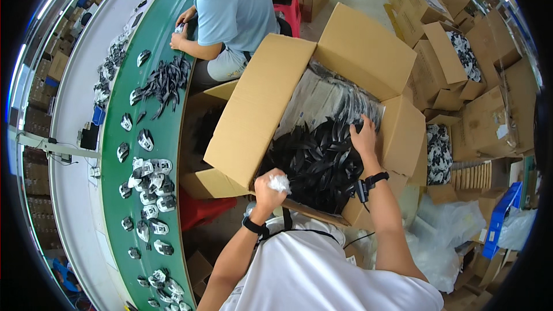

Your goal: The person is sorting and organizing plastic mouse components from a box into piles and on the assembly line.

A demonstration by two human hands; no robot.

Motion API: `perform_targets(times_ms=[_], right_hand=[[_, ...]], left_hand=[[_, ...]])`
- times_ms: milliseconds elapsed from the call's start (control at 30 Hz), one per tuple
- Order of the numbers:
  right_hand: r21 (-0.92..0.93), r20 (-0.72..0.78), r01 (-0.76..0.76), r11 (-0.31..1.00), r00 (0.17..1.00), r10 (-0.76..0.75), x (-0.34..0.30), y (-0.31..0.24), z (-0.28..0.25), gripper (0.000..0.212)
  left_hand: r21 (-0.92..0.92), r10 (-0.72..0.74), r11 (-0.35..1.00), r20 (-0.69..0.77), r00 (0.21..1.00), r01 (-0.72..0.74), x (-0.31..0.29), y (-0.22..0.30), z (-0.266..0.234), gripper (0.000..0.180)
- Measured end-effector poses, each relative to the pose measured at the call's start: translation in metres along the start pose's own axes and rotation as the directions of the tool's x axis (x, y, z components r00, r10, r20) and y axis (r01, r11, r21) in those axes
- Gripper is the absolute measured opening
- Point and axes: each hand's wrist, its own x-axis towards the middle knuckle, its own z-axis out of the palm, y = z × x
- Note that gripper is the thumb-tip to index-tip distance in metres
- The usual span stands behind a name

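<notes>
A large open cardboard box stands in front of me with its flaps folded out. Loose black curved plastic strips fill its near part, and stacked clear plastic bags of dark parts lie in its far part. Over the near left edge of the box, my left hand is closed in a fist around a crumpled clear plastic bag. My right hand reaches inside at the right, its fingers apart at the edge of the bags and strips. Nothing shows in that hand.
On my left runs a green conveyor belt carrying several black-and-white molded parts and a pile of black strips. A person in light blue sits at it. Cartons crowd the right, near plastic sheeting. A red stool stands by the box.
</notes>
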Motion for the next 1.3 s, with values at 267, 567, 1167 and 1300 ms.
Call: perform_targets(times_ms=[267,567,1167,1300], right_hand=[[-0.064,0.235,0.239,0.969,0.947,-0.218,-0.109,-0.064,0.028,0.066],[-0.058,-0.023,-0.117,0.991,0.993,0.116,0.006,-0.036,0.013,0.059],[0.120,-0.181,-0.205,0.971,0.957,0.225,0.023,-0.024,0.095,0.058],[0.479,-0.136,-0.175,0.860,0.953,0.270,0.008,-0.022,0.065,0.031]], left_hand=[[0.229,0.234,0.949,-0.045,0.971,-0.218,-0.018,-0.016,0.001,0.024],[0.331,0.204,0.917,0.093,0.974,-0.224,-0.017,-0.013,0.001,0.035],[0.377,0.166,0.905,0.110,0.980,-0.196,-0.018,-0.013,-0.008,0.037],[0.366,0.138,0.916,0.104,0.985,-0.166,-0.019,-0.016,-0.011,0.037]])
